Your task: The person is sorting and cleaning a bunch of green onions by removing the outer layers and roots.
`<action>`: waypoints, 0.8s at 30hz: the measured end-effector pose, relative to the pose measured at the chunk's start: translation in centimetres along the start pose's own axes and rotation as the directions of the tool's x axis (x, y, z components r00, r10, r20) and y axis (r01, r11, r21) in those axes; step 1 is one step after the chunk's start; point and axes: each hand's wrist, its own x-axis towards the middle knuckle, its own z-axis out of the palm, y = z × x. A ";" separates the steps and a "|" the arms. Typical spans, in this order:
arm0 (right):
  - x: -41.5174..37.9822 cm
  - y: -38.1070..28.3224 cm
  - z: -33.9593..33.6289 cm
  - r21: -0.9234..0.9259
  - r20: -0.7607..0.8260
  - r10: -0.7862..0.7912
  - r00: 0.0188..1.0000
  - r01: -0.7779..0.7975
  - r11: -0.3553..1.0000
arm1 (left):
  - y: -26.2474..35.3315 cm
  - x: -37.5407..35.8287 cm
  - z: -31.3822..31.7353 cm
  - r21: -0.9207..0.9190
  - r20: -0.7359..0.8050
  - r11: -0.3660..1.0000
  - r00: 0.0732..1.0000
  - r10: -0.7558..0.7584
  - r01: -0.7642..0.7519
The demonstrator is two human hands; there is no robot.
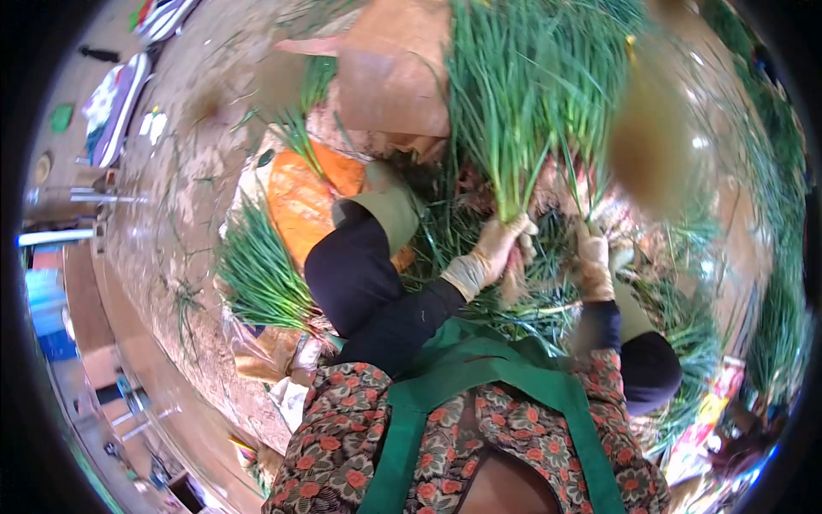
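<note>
My left hand (494, 250), in a pale glove, is closed around the base of a bunch of green onions (512, 163), with roots hanging below the fist. Just to the right, my right hand (592, 253), also gloved, pinches the lower end of a thin green onion stalk (575, 190). Behind both hands lies a large pile of green onions (548, 60), reddish roots toward me. Cut green leaves (539, 324) are scattered beneath the hands.
Another green onion bundle (261, 270) lies at the left beside an orange sheet (312, 193). A brownish sheet (394, 86) lies beyond. More greens (775, 257) line the far right. Slippers (120, 111) are at the upper left. Blurry spots hide parts of the view.
</note>
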 end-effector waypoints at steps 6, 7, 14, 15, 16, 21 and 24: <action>-2.6 -0.1 0.7 -0.717 0.075 -0.191 0.979 0.186 0.672 | -0.5 -0.2 0.3 -0.309 0.362 0.845 0.875 -0.321 0.437; -3.3 -1.2 1.8 -0.615 0.132 -0.013 0.991 0.092 0.783 | -0.3 -0.3 0.3 -0.373 0.442 0.776 0.833 -0.334 0.509; -7.0 -3.5 7.4 0.565 0.772 -0.052 0.634 -0.645 0.514 | 0.3 -1.9 1.8 -0.417 0.307 0.729 0.839 -0.450 0.543; -6.7 -3.1 7.9 0.383 0.466 -0.008 0.885 -0.193 0.903 | 0.5 -3.0 3.3 -0.278 0.283 0.811 0.851 -0.443 0.515; -6.3 -3.1 7.2 0.319 0.458 -0.219 0.861 0.071 0.945 | 0.6 -3.8 4.1 -0.133 0.263 0.873 0.866 -0.424 0.468; -2.2 -4.1 2.1 -0.260 -0.004 -0.239 0.971 0.230 0.938 | 0.7 -2.4 4.3 -0.018 0.327 0.985 0.932 -0.159 0.174; 0.3 -9.1 -0.9 -0.008 -0.249 -0.349 0.903 0.358 0.934 | 2.1 -1.8 4.5 0.209 0.257 0.963 0.960 0.112 -0.168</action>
